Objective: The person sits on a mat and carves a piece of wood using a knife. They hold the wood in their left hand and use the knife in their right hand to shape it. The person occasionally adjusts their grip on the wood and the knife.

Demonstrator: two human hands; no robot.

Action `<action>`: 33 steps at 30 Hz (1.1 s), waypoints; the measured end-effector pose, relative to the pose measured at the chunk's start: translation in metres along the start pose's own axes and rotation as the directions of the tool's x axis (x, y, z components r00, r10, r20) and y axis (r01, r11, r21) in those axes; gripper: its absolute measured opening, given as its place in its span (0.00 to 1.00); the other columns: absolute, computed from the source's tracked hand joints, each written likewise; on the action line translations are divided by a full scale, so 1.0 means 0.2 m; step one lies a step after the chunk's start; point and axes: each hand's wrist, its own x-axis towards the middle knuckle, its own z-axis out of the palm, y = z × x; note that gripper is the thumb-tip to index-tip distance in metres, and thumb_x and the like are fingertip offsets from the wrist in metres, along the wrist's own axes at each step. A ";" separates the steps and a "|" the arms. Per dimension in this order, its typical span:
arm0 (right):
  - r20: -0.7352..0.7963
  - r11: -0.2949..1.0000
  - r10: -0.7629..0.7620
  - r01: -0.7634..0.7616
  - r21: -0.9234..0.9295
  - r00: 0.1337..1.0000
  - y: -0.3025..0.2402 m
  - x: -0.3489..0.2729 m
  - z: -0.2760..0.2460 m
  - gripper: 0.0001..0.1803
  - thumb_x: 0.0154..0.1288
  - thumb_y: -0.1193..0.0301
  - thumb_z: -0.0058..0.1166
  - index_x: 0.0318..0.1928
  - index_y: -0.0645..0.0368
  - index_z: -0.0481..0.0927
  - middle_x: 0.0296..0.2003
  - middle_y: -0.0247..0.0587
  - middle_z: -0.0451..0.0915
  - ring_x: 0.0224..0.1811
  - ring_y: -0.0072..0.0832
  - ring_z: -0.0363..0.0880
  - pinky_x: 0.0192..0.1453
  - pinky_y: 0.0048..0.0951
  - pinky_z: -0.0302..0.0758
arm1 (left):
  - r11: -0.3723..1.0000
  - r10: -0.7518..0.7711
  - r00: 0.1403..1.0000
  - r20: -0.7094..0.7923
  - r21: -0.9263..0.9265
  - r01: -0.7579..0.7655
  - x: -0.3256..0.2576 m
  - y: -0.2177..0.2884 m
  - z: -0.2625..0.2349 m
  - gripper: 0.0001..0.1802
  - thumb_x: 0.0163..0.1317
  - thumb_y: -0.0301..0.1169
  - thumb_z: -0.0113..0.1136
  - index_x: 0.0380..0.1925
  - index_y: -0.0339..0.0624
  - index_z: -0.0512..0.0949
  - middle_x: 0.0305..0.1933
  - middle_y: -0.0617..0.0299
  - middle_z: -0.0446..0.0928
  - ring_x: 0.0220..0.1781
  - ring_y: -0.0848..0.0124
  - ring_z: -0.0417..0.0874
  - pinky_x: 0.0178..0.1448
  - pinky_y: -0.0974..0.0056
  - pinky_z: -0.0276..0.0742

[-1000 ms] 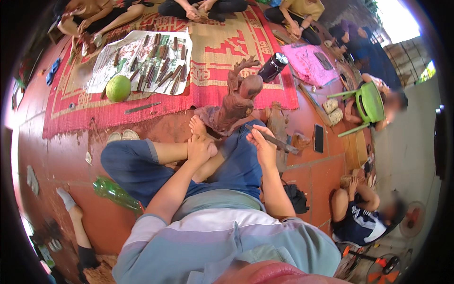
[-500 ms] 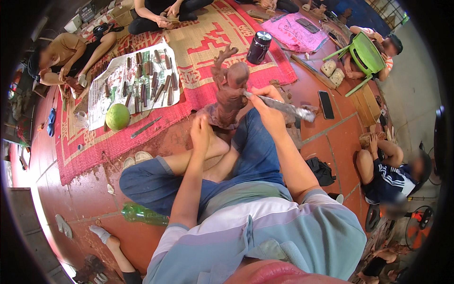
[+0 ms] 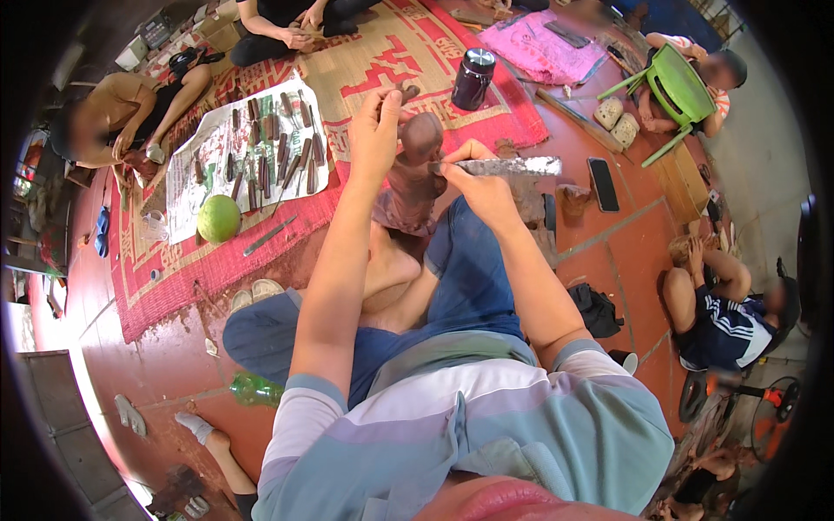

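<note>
The left hand [image 3: 375, 130] has risen, gripping the rough, half-shaped brown clay figure [image 3: 415, 178]; the right hand [image 3: 482, 187] clasps a flat metal blade [image 3: 508, 166], shaping unfinished.

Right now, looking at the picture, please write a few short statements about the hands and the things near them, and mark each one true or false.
1. The left hand grips the top of the brown carved figure. True.
2. The right hand holds a green bottle. False: it holds a flat metal tool, laid against the figure.
3. A round green fruit lies on the white sheet with the row of tools. True.
4. The dark jar lies tipped over on the tiles. False: it stands upright on the woven mat.
5. A black phone lies on the red tile floor. True.
</note>
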 end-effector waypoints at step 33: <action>0.011 0.924 0.239 -0.231 0.305 0.971 0.00 0.00 -0.03 0.07 0.56 0.77 0.58 0.29 0.57 0.72 0.31 0.35 0.76 0.32 0.21 0.78 0.36 0.23 0.77 | 0.983 0.133 0.974 -0.181 0.148 -0.107 -0.05 0.01 0.06 0.14 0.68 0.38 0.53 0.37 0.36 0.77 0.21 0.68 0.72 0.23 0.81 0.68 0.28 0.72 0.66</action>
